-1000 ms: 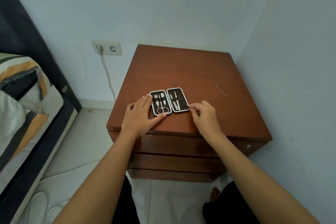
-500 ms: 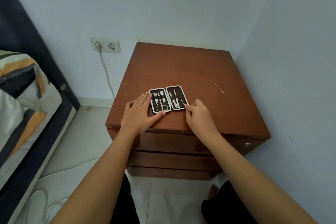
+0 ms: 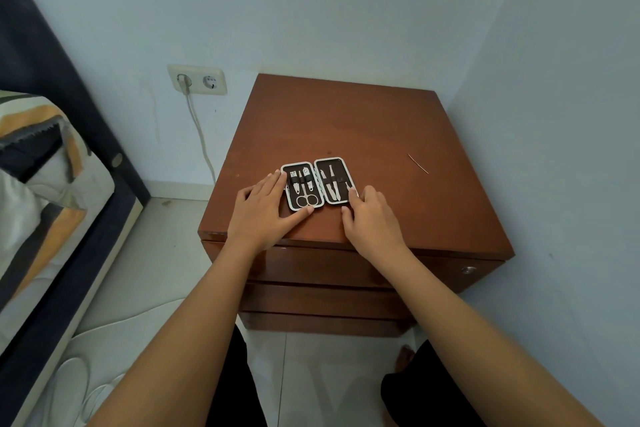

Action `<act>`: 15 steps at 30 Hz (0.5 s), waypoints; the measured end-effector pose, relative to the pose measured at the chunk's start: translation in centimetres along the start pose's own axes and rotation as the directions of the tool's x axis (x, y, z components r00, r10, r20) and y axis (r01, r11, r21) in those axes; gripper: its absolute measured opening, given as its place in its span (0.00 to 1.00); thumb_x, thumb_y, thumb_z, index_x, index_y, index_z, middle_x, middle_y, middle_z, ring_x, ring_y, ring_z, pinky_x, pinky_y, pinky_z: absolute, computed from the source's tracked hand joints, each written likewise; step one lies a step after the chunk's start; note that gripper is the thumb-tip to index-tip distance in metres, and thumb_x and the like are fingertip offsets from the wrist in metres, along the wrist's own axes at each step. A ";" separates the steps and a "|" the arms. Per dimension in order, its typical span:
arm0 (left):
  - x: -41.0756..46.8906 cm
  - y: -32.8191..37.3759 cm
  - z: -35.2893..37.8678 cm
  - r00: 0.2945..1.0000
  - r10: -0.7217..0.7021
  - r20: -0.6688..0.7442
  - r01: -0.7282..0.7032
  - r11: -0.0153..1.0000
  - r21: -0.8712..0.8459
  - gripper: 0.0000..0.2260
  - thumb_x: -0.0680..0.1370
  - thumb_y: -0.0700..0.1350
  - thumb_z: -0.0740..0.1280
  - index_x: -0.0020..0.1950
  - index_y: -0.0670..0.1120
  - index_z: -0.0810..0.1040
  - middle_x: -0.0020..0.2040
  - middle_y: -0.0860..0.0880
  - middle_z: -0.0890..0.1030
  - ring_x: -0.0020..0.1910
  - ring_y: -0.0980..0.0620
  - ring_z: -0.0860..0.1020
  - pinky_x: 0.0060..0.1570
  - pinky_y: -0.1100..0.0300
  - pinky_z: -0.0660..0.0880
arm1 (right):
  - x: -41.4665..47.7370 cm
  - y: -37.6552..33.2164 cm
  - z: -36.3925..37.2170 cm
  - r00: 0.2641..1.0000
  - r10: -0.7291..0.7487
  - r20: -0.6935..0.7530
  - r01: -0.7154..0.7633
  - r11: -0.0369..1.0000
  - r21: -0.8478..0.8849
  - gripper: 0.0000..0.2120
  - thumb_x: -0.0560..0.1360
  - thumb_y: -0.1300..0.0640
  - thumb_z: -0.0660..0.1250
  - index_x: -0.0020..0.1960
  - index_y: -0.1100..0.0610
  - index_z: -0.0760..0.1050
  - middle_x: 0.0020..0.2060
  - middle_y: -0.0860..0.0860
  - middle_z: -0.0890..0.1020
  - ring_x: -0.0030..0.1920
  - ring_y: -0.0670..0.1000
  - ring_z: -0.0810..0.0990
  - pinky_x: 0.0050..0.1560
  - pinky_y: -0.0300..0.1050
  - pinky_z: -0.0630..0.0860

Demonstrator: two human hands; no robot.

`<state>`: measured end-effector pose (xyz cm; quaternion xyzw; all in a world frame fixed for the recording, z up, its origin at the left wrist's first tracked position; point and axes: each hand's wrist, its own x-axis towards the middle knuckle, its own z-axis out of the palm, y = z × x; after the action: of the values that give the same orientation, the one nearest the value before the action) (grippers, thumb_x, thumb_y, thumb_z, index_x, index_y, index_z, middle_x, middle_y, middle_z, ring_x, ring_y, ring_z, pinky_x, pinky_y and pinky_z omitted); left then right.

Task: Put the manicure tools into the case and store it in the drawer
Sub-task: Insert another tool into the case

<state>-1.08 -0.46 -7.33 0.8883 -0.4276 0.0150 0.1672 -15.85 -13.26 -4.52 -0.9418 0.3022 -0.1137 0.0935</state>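
Note:
A small manicure case (image 3: 317, 183) lies open flat on the brown nightstand top (image 3: 363, 128), near its front edge. Both dark-lined halves hold several metal tools under elastic straps, scissors in the left half. My left hand (image 3: 265, 215) rests flat on the wood, fingers touching the case's left and lower edge. My right hand (image 3: 372, 217) sits at the case's lower right corner, fingertips against its rim. A thin metal pin-like tool (image 3: 418, 163) lies loose on the wood to the right. The closed top drawer (image 3: 332, 269) is below the hands.
A bed with a striped cover (image 3: 45, 184) stands at the left. A wall socket (image 3: 197, 79) with a white cable hangs behind the nightstand. The right wall (image 3: 561, 149) is close to the nightstand. My knees show at the bottom over a pale tiled floor.
My right hand's pinch at the case's right half has relaxed, and its fingertips now rest against the case's lower right corner. My left hand has stayed in place.

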 end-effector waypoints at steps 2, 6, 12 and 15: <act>0.0 0.0 0.0 1.000 0.000 -0.003 0.000 1.000 0.001 0.41 0.71 0.72 0.49 0.77 0.49 0.54 0.77 0.51 0.57 0.75 0.55 0.55 0.68 0.54 0.53 | 0.2 0.1 0.2 1.000 -0.002 0.014 0.003 0.999 -0.054 0.22 0.79 0.51 0.54 0.71 0.59 0.62 0.56 0.57 0.71 0.55 0.57 0.70 0.50 0.50 0.71; 0.0 -0.1 0.0 1.000 -0.002 0.002 0.002 1.000 -0.003 0.40 0.71 0.72 0.49 0.77 0.49 0.54 0.77 0.51 0.57 0.75 0.55 0.55 0.69 0.54 0.52 | 0.8 0.3 0.4 0.999 0.019 0.035 -0.017 0.998 -0.065 0.24 0.79 0.48 0.53 0.73 0.55 0.57 0.57 0.56 0.70 0.55 0.57 0.70 0.50 0.51 0.71; 0.1 -0.1 0.1 1.000 0.001 0.002 -0.001 1.000 -0.009 0.40 0.71 0.72 0.49 0.77 0.49 0.54 0.77 0.51 0.57 0.75 0.55 0.55 0.69 0.54 0.52 | -0.6 1.4 0.6 0.996 -0.011 -0.085 0.016 0.998 0.056 0.19 0.78 0.51 0.57 0.67 0.57 0.67 0.52 0.55 0.72 0.51 0.54 0.72 0.48 0.48 0.72; 0.0 -0.1 0.1 1.000 0.002 0.001 -0.002 1.000 -0.006 0.40 0.71 0.72 0.49 0.77 0.49 0.54 0.77 0.51 0.57 0.75 0.55 0.55 0.68 0.55 0.52 | -0.7 1.5 0.9 0.994 -0.026 -0.104 0.028 0.999 0.018 0.18 0.78 0.50 0.56 0.65 0.57 0.69 0.50 0.55 0.72 0.49 0.54 0.71 0.46 0.48 0.71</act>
<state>-0.97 -0.43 -7.46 0.8873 -0.4287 0.0135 0.1695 -16.95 -13.97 -5.90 -0.9377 0.2926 -0.1666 0.0853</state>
